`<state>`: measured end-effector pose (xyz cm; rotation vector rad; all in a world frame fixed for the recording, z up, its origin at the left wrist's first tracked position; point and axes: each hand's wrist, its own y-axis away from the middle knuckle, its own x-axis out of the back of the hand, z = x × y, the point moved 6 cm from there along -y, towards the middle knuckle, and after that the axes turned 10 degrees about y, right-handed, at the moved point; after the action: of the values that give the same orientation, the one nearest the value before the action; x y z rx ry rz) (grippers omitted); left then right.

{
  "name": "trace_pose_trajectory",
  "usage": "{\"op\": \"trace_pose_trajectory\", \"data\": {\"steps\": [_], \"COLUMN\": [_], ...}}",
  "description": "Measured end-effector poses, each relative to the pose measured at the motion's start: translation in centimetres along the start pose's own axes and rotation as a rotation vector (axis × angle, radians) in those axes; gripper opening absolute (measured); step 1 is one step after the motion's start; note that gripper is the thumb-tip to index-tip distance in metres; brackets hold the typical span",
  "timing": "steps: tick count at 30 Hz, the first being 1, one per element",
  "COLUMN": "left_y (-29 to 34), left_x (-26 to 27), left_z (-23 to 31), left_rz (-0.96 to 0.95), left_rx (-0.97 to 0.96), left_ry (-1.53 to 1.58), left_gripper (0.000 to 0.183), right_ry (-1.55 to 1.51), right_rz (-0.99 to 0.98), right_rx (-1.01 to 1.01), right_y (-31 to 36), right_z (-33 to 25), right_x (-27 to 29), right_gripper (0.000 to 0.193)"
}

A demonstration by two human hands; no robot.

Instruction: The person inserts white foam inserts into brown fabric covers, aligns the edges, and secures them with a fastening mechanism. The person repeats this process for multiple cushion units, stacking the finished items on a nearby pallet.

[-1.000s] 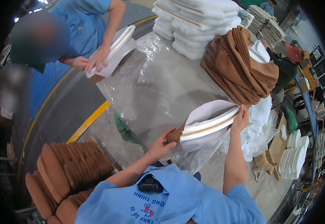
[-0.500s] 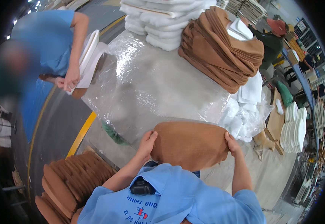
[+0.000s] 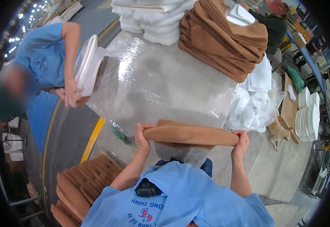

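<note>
Between my two hands I hold a brown fabric-covered cushion (image 3: 189,135) at the table's near edge, its long narrow side turned up. My left hand (image 3: 142,137) is closed on its left end and my right hand (image 3: 241,144) grips its right end. A flap of brown fabric (image 3: 168,123) shows just behind the cushion; whether it is part of it I cannot tell. Beneath lies the table (image 3: 161,79), wrapped in shiny clear plastic film.
A stack of brown covers (image 3: 218,41) and a white padding pile (image 3: 157,22) stand at the table's far side. Brown cushions (image 3: 87,181) are stacked at my lower left. A co-worker (image 3: 45,56) handles white pads (image 3: 87,64). A dog (image 3: 277,132) lies on the right floor.
The cushion has tipped from its broad face showing to its narrow edge showing, and my hands have risen slightly with it. The co-worker's hands have shifted a little.
</note>
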<state>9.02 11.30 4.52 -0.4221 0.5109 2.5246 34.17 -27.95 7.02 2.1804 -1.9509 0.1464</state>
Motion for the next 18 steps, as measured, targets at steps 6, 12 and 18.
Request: {"op": "trace_pose_trajectory", "data": {"steps": [6,12,18], "left_y": [0.4,2.8,0.1], "left_x": [0.6,2.6,2.7], "left_z": [-1.5,0.9,-0.6], "left_rz": [-0.100,-0.228,-0.531], "left_rx": [0.124,0.157,0.506], "left_ry": [0.184,0.104,-0.189], "left_gripper": [0.059,0.050,0.042], "right_ry": [-0.295,-0.194,0.552], "right_rz": [-0.130,-0.382,-0.640], "right_rx": [-0.233,-0.361,-0.712], "right_y": [1.6,7.3,2.9], "right_z": [2.5,0.1,6.2], "right_x": [0.7,2.7,2.8], "right_gripper": [0.045,0.059,0.073]}}
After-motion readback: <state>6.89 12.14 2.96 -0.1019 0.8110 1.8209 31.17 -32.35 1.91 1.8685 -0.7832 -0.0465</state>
